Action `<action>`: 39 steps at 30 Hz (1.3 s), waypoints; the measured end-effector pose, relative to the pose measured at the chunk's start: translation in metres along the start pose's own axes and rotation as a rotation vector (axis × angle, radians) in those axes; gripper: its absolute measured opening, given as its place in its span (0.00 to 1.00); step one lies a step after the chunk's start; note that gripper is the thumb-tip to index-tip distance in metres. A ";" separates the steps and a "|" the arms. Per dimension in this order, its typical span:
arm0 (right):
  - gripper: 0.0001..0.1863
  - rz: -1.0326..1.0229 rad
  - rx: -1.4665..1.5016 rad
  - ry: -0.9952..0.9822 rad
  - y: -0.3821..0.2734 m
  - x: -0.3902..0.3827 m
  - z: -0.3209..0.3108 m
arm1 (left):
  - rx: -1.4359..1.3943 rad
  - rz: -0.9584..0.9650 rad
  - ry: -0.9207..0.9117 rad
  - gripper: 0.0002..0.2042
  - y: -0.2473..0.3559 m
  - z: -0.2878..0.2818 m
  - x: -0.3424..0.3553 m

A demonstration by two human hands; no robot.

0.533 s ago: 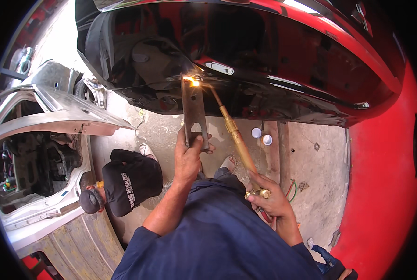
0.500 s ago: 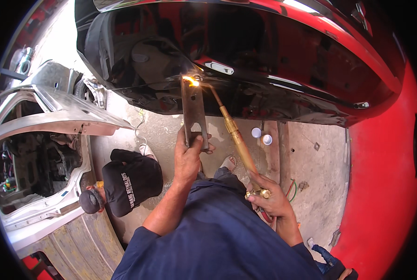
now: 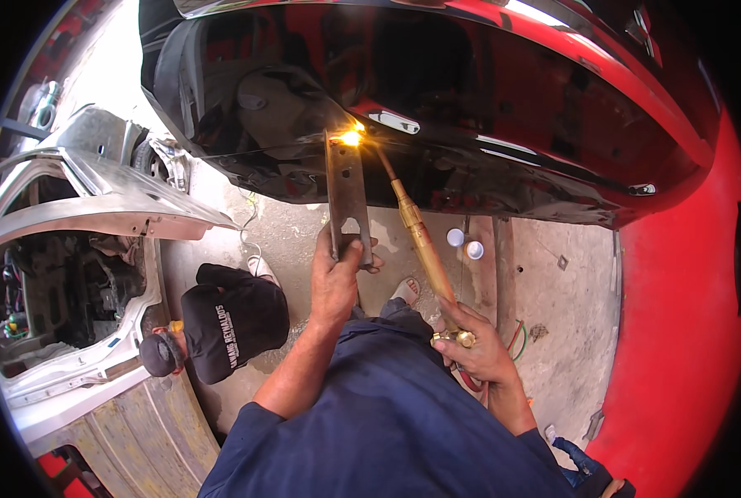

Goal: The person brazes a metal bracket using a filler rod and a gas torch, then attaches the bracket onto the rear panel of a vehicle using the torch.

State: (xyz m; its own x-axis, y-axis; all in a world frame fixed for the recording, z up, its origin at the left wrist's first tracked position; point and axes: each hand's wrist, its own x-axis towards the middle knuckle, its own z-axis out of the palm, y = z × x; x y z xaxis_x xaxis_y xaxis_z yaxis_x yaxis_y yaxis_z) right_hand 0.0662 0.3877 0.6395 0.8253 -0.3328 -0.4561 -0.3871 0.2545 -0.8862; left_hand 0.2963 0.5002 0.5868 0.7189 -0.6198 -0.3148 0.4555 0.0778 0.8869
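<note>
My left hand (image 3: 337, 274) is closed round the near end of a dull metal bracket (image 3: 347, 187), a flat channel with holes and a notch. It points away from me. In my right hand (image 3: 475, 344) is a brass gas torch (image 3: 420, 236), gripped near its valve knobs. The thin torch tip reaches the bracket's far end, where a bright yellow-orange flame (image 3: 351, 136) glows. That glare hides the exact contact between tip and metal. Behind the flame lies a glossy black car body panel (image 3: 420, 75); the gap between them cannot be judged.
A person in a black shirt (image 3: 236, 324) crouches at left beside a stripped car door frame (image 3: 96, 216). Two small white-topped containers (image 3: 474, 250) stand on the concrete floor (image 3: 553, 282). Red and green hoses (image 3: 520, 340) hang by my right wrist. A red panel (image 3: 669, 357) runs along the right.
The flame has grown brighter and spread over the bracket's end. My right hand and the torch's rear have shifted slightly left and up. My left hand keeps its hold.
</note>
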 end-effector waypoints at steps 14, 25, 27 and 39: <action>0.36 -0.048 -0.073 0.018 0.003 0.001 0.004 | 0.003 0.006 -0.009 0.19 0.001 0.001 0.001; 0.35 -0.054 -0.107 0.017 0.000 0.002 0.005 | -0.001 0.000 -0.007 0.18 0.001 0.001 0.000; 0.35 -0.053 -0.102 0.021 0.000 0.002 0.006 | 0.002 -0.002 -0.005 0.19 0.001 0.002 0.000; 0.35 -0.068 -0.069 0.013 0.002 0.001 0.003 | -0.040 0.026 -0.012 0.20 -0.007 0.005 0.002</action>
State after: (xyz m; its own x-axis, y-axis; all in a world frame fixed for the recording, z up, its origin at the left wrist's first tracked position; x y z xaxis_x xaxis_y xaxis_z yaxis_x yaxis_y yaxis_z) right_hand 0.0679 0.3905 0.6373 0.8453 -0.3594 -0.3953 -0.3579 0.1683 -0.9185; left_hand 0.2917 0.4944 0.5815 0.7246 -0.6265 -0.2871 0.4570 0.1250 0.8806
